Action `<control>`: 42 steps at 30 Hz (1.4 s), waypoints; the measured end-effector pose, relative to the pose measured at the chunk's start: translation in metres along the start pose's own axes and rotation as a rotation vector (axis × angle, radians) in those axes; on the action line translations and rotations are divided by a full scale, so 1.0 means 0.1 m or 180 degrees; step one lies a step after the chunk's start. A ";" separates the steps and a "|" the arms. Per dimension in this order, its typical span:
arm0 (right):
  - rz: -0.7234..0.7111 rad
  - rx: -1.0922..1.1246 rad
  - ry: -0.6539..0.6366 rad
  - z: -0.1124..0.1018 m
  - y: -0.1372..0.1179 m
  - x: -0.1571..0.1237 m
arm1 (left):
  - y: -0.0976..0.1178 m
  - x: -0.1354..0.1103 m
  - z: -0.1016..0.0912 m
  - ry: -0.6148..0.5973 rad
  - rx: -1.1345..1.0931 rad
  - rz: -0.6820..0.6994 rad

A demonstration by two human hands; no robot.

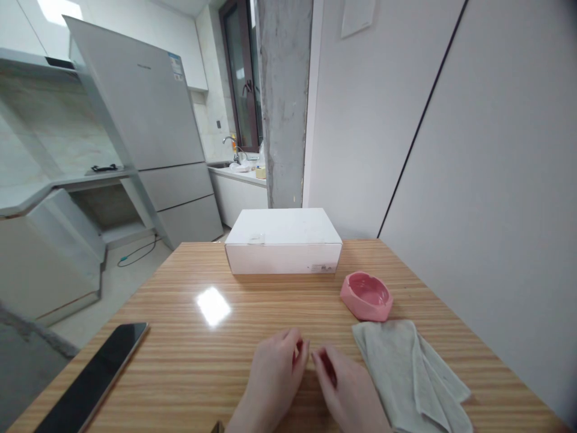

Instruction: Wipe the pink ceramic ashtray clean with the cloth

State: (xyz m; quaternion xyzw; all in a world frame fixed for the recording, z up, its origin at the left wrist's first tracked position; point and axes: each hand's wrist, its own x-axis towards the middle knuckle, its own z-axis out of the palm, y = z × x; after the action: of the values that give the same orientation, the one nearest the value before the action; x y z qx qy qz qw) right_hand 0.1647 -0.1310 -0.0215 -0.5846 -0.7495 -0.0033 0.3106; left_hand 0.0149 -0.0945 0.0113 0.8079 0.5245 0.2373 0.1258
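Observation:
My left hand [278, 367] rests at the near middle of the wooden table, its fingers curled in and thumb tip drawn to them, with nothing visible in the small gap. Close beside it, my right hand [341, 385] is curled the same way, and no object shows in it. The two hands face each other without touching. A folded grey-green cloth [396, 367] lies just right of my right hand. Beyond the cloth sits a pink faceted bowl, perhaps an ashtray [366, 296]. Farther back, a closed white box [283, 257] stands on the table.
A dark-screened phone [92, 379] lies near the left edge of the wooden table [180, 361]. A white wall [487, 198] runs along the right. Behind stand a grey pillar [287, 108], a refrigerator [148, 114] and a kitchen counter with a sink [220, 164].

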 end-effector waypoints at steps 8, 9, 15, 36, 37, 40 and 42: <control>-0.0544 -0.0357 0.0132 0.29 -0.23 -0.07 | -0.34 -0.48 0.35 0.0336 0.0913 0.0254; -0.0575 -0.0399 0.0188 0.29 -0.23 -0.06 | -0.36 -0.50 0.40 0.0395 0.0929 0.0269; -0.0664 -0.0564 0.0462 0.30 -0.25 -0.06 | -0.37 -0.51 0.49 0.0475 0.0919 0.0130; -0.0473 -0.0279 0.0031 0.27 -0.24 -0.10 | -0.31 -0.50 0.34 0.0229 0.0864 0.0102; -0.0471 -0.0283 0.0038 0.26 -0.24 -0.10 | -0.31 -0.50 0.34 0.0235 0.0851 0.0101; -0.0476 -0.0279 0.0029 0.26 -0.24 -0.10 | -0.30 -0.50 0.34 0.0227 0.0832 0.0086; -0.0467 -0.0289 0.0010 0.27 -0.24 -0.10 | -0.30 -0.50 0.34 0.0217 0.0852 0.0076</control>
State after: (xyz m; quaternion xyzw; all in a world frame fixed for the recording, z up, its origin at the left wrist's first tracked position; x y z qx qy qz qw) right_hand 0.1326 -0.1378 -0.0393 -0.5415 -0.7889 -0.0610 0.2840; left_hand -0.0081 -0.1253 -0.0439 0.8151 0.5458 0.1940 -0.0039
